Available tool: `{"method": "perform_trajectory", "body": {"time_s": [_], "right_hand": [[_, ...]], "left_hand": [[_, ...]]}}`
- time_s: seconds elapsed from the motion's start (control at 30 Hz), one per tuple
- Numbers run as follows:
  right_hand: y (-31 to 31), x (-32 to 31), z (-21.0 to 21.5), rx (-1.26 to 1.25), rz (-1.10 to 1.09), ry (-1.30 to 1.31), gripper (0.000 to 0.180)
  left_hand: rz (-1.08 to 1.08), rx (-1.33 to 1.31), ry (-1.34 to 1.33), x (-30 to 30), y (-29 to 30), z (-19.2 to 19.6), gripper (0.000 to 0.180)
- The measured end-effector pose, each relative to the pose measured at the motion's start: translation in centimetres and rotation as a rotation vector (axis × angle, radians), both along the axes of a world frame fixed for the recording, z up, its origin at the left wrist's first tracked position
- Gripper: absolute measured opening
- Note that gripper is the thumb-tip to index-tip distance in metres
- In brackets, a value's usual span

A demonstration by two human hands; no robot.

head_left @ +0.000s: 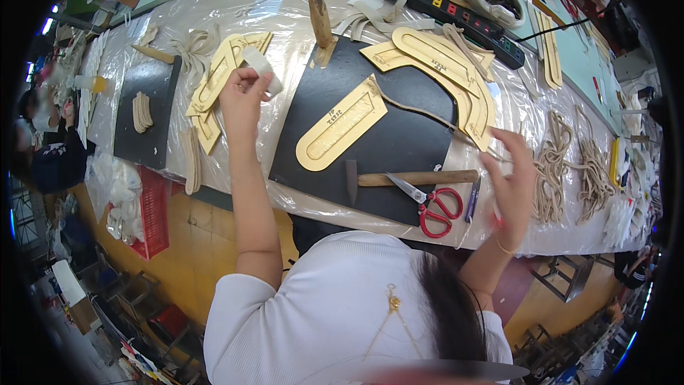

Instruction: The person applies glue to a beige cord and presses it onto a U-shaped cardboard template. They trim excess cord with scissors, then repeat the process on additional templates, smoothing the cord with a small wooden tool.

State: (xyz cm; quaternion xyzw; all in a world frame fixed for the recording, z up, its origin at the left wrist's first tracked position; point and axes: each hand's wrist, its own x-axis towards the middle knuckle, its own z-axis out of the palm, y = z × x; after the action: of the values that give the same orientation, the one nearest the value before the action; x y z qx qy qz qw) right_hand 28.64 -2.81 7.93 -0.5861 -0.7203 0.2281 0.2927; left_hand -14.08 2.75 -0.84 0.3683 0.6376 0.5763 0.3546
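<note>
Here the left hand [241, 93] pinches a white strip [262, 68] slanting up-left; right hand [514, 182] open, empty.

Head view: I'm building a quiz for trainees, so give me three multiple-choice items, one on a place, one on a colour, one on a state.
1. Where does the hammer lie?
A. on the black mat
B. on the floor
C. on the power strip

2. What colour are the handles of the scissors?
A. blue
B. red
C. green

3. What is the left hand doing?
A. resting flat
B. gripping the hammer
C. holding up a pale strip

Answers: 1 A, its wooden handle lies along the mat's near edge. 2 B, both loops are red. 3 C, the fingers pinch the strip above the table.
</note>
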Motion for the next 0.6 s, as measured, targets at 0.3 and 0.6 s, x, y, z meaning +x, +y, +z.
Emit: {"method": "perform_trajectory", "body": {"time_s": [0.3, 0.6], "right_hand": [[2.9, -11.7, -3.0, -0.285, 0.320, 0.671, 0.035], [4.6, -8.6, -1.2, -0.465, 0.185, 0.762, 0.029]], "left_hand": [[-0.542, -0.028, -0.091, 13.0, -7.4, 4.7, 0.028], [-0.348, -0.166, 0.847, 6.2, -11.6, -1.6, 0.062]]}}
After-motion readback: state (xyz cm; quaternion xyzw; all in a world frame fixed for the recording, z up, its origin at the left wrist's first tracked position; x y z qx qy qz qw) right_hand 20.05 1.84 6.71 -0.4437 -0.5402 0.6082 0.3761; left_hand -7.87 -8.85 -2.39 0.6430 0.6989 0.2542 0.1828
